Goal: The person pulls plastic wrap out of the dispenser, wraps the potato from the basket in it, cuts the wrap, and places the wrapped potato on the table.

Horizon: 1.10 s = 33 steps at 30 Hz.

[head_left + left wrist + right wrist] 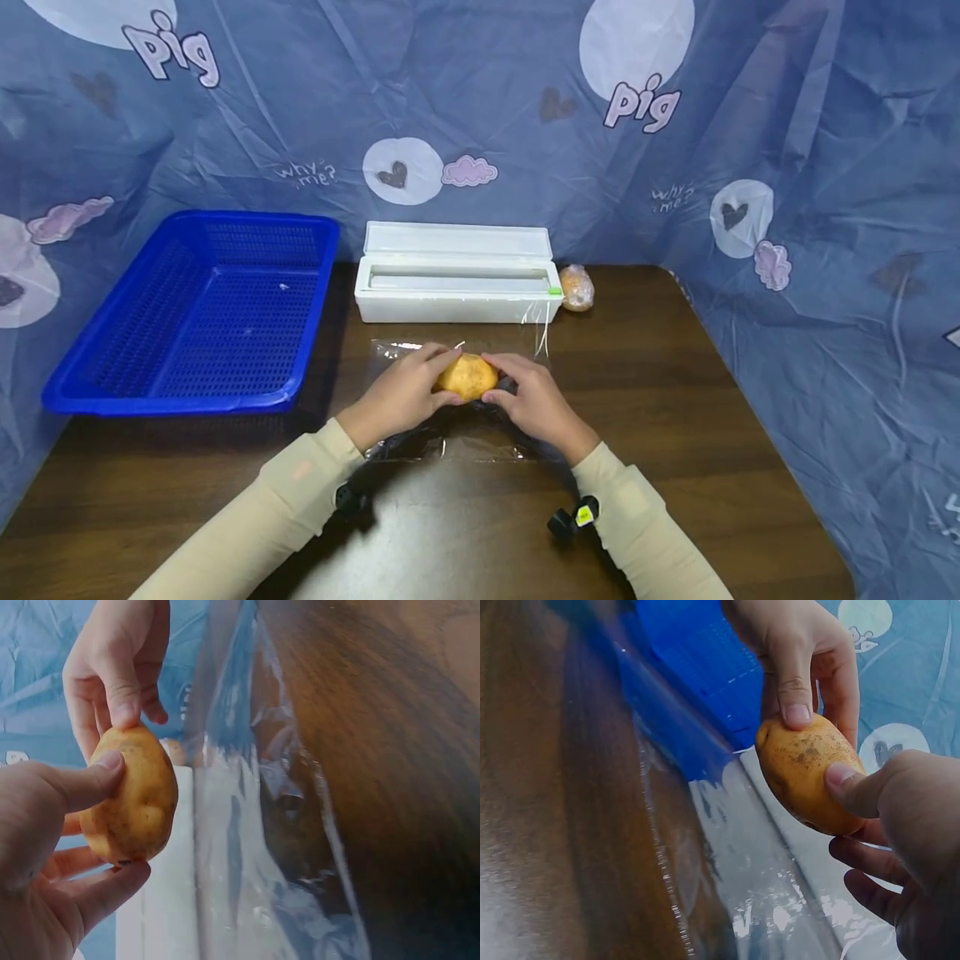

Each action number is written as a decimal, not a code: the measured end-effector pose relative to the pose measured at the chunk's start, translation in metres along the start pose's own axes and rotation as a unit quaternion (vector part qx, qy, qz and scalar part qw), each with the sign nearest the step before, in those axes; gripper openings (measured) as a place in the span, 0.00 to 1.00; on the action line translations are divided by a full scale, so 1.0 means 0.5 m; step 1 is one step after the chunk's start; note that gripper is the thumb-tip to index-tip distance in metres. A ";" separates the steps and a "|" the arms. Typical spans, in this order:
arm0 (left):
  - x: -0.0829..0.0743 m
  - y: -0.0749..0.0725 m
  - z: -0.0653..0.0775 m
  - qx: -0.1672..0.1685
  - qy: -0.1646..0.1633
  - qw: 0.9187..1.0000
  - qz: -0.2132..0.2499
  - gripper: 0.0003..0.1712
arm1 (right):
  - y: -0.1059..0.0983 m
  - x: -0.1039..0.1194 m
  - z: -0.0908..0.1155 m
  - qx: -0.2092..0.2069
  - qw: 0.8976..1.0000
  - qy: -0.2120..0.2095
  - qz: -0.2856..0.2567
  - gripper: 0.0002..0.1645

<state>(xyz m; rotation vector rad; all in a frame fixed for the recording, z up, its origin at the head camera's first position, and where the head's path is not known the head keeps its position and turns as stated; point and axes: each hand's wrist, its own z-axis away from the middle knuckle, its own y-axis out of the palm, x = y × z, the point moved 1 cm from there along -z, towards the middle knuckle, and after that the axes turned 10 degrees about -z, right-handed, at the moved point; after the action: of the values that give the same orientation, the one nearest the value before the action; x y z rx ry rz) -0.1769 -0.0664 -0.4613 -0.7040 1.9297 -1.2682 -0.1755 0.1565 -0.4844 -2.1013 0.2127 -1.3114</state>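
Note:
A yellow-brown potato (468, 377) is held between both hands over a sheet of clear plastic wrap (480, 448) on the table. My left hand (405, 392) grips its left end, thumb on the near side and fingers behind. From the other end my right hand (536, 404) pinches it between thumb and fingertips. In the left wrist view the potato (139, 799) shows small dark marks at its lower end. The right wrist view shows a rough brown patch on the potato (806, 761), and the glossy wrap (750, 892) spread beyond it.
Behind the wrap stands a white wrap dispenser box (457, 310) with its lid raised and a green piece at its right end. Beside that end sits a plastic-wrapped potato (577, 288). A blue basket (180, 406) is on the left. A patterned blue cloth (480, 100) hangs behind the table.

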 end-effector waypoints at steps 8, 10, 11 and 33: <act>0.011 0.023 0.009 0.039 -0.028 0.998 0.032 0.38 | 0.021 -0.018 0.008 0.012 0.999 0.031 -0.009 0.34; 0.014 0.030 0.012 0.044 -0.033 0.998 0.037 0.38 | 0.028 -0.024 0.011 0.016 0.999 0.036 -0.010 0.34; 0.015 0.035 0.014 0.046 -0.034 0.998 0.041 0.38 | 0.032 -0.028 0.012 0.018 0.999 0.038 -0.010 0.34; 0.016 0.047 0.029 0.049 -0.027 0.998 0.016 0.38 | 0.058 0.021 0.078 0.018 0.979 -0.136 0.152 0.14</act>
<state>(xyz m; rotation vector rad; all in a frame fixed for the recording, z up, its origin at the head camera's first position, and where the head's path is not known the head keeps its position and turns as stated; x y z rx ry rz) -0.1717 -0.0717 -0.4890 -0.6482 1.8149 -1.3020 -0.1316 0.1461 -0.5049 -2.0914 0.3713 -0.8359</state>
